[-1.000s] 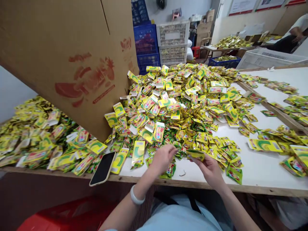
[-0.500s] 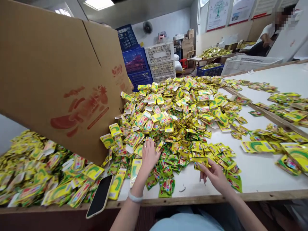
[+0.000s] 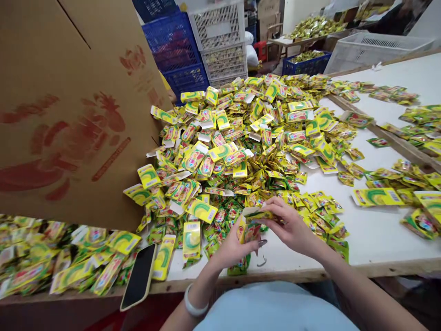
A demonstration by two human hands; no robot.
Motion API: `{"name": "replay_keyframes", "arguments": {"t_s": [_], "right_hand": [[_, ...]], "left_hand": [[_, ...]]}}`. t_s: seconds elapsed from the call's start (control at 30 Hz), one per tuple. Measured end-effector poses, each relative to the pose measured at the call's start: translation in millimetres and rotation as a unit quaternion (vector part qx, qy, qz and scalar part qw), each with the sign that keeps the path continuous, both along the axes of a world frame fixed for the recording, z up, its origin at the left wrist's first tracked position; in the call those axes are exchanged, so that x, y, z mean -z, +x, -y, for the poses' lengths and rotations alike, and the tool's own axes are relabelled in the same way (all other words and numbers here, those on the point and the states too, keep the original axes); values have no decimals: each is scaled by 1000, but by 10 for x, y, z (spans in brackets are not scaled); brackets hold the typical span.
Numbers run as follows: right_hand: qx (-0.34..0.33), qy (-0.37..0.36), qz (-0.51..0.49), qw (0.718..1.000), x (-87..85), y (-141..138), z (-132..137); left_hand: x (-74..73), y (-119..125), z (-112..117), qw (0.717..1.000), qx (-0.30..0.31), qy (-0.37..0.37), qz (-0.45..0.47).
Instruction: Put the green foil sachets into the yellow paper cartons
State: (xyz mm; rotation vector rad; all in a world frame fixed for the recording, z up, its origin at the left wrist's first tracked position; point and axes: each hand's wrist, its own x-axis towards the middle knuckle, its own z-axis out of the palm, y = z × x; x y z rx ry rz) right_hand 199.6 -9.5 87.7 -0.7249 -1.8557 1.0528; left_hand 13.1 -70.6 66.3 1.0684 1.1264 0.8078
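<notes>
My left hand (image 3: 230, 248) is closed around a small yellow box (image 3: 245, 229) with a red fruit print, held upright above the table's near edge. At its mouth, my right hand (image 3: 291, 228) pinches a yellow candy sachet (image 3: 264, 215), partly hidden by the fingers. Just beyond both hands lies a heap of green and yellow sachets (image 3: 222, 216), with many yellow boxes (image 3: 201, 209) scattered over it. Another yellow box (image 3: 192, 239) rests left of my left hand, on the white tabletop (image 3: 292, 257).
A big brown carton (image 3: 79, 105) leans over the left side, above more boxes and sachets (image 3: 79, 257). A phone (image 3: 138, 277) lies at the wooden edge. A wooden strip (image 3: 392, 133) crosses the right side. Blue crates (image 3: 172, 39) and white crates (image 3: 220, 34) stand behind.
My left hand has come back from the pile with a yellow box. My right hand has moved left with its sachet to meet it. The view has tilted down.
</notes>
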Motion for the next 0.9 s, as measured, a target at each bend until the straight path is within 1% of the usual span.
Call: {"name": "replay_keyframes", "arguments": {"t_s": [0.07,0.13,0.2,0.23,0.3,0.33,0.4,0.47,0.53,0.57,0.63,0.7,0.77,0.83,0.9], "right_hand": [[-25,-6,109,994,-31,64,4],[-43,-13,213,976,-86,117,7],[-78,-12,275,958,-159,163,-2],[-104,-12,283,953,-188,189,-9],[-138,-18,267,954,-198,247,-16],[-135,-23,254,957,-171,276,-11],[-106,-24,245,963,-61,318,21],[-83,-15,246,966,74,324,74],[-83,-1,237,968,160,300,123],[-84,4,228,970,168,287,139],[-98,6,205,974,119,286,154],[-127,-15,187,974,30,335,163],[-157,-63,173,970,-20,416,190],[-171,-113,164,965,12,475,250],[-156,-148,160,963,99,485,338]], "left_hand": [[53,-33,-11,999,20,21,-45],[90,-51,-26,993,50,52,-95],[113,-59,-40,988,81,66,-117],[123,-64,-43,987,98,60,-111],[150,-80,-43,988,131,23,-83],[168,-91,-39,987,147,-2,-68],[208,-110,-28,984,167,-46,-41],[238,-114,-26,980,184,-74,-6],[235,-98,-36,976,198,-90,25],[219,-83,-44,975,200,-91,29],[166,-43,-54,976,197,-90,25],[111,5,-48,976,192,-94,27],[81,64,-21,976,188,-102,30],[82,141,17,980,176,-91,4],[101,239,53,983,168,-59,-41]]}}
